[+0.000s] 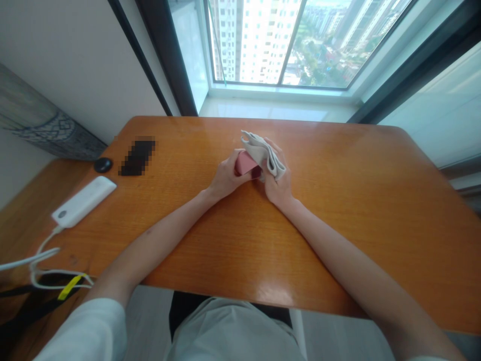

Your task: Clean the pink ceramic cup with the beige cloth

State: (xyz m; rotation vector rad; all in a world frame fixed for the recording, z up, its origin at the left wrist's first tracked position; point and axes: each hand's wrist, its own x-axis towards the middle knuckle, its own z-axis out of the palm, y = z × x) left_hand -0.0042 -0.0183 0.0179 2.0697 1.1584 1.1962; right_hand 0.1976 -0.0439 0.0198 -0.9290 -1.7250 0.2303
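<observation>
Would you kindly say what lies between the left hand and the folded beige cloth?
The head view shows a pink object, its shape partly hidden.

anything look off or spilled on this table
No spill or damage shows on the table. The dark item at its far left looks odd only because it is pixelated, hiding its details. The white cable lies in untidy loops near the left edge, the nearest thing to out of place.

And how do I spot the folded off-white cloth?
Start at the brown wooden table below the window. Near its middle, the right hand holds the cloth beside a pink angular object in the left hand. Unlike that, it shows layered pale folds.
</observation>
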